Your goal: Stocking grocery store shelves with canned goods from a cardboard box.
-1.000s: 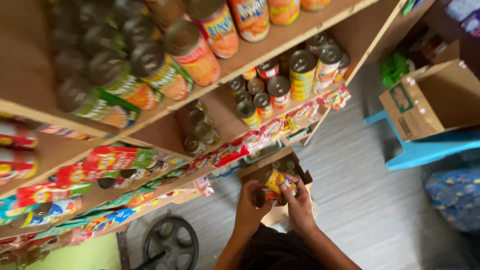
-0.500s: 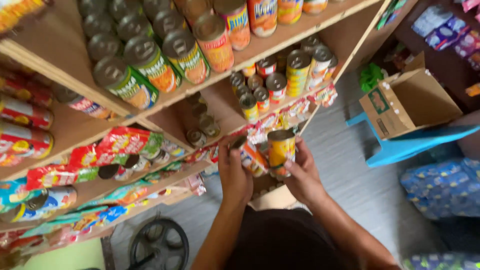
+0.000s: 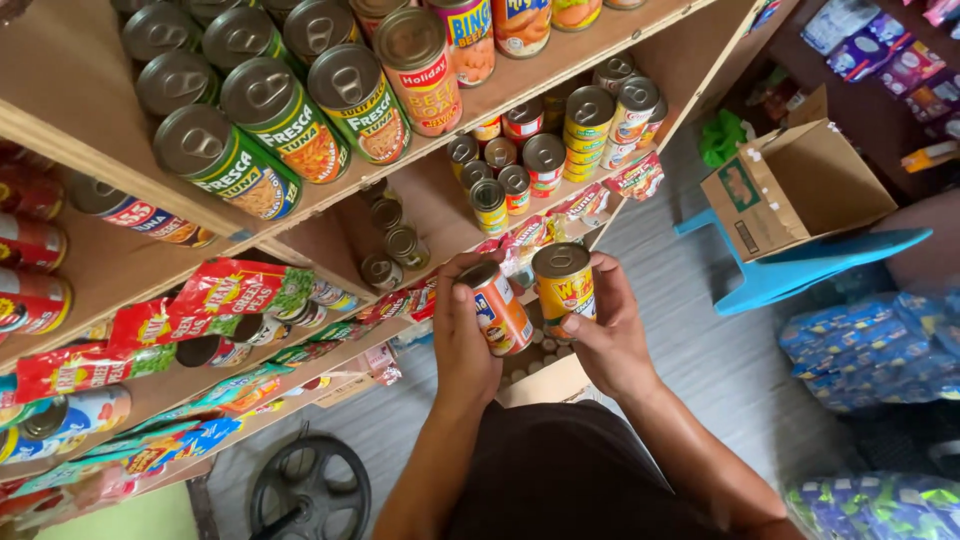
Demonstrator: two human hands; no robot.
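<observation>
My left hand (image 3: 462, 335) grips an orange-labelled tin can (image 3: 497, 308), tilted, in front of the wooden shelves (image 3: 120, 270). My right hand (image 3: 612, 335) holds a yellow-and-orange labelled can (image 3: 563, 284) upright beside it. The two cans almost touch, at chest height, just before the middle shelf. Below my hands an open cardboard box (image 3: 545, 380) on the floor shows round can tops inside.
Shelves carry rows of green-labelled cans (image 3: 290, 120), small tins (image 3: 520, 170) and red and green pouches (image 3: 220, 295). An open cardboard box (image 3: 800, 185) rests on a blue stool (image 3: 800, 270) at right. Blue wrapped packs (image 3: 870, 350) lie on the floor. A black wheel (image 3: 310, 490) sits below.
My hands have risen from the box on the floor to shelf height, each carrying a can. The view has moved closer to the shelves.
</observation>
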